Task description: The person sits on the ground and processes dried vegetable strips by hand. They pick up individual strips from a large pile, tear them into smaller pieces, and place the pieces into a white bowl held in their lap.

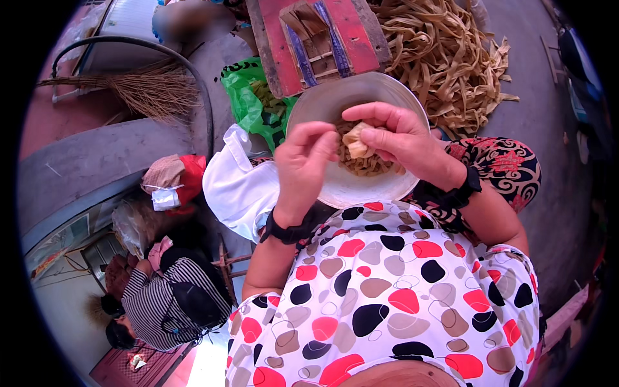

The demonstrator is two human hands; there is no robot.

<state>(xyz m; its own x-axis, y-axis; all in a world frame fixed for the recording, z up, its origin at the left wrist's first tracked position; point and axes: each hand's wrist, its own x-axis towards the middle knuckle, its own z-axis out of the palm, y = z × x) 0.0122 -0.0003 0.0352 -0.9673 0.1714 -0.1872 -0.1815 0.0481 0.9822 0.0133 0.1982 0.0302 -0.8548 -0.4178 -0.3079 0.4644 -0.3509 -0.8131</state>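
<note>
My right hand [399, 140] holds a small folded piece of pale tan strip [357, 140] between thumb and fingers. Just left of it, my left hand [307, 157] is raised with thumb and index finger curled close together; whether anything thin is between them cannot be told. Both hands are above a large pale metal bowl [333, 191] at my lap. Many small tan folded pieces [367, 167] lie in the bowl, partly hidden by my hands. Beyond the bowl's far rim stands a worn red wooden board [360, 41] with a wooden block [303, 19] and blue strips on it.
A large heap of long tan dried strips [435, 63] lies at the upper right. Left of the bowl are a green plastic bag [246, 96] and a white cloth [242, 184]. A twig broom [145, 89] lies farther left. Another person in stripes [164, 300] sits at the lower left.
</note>
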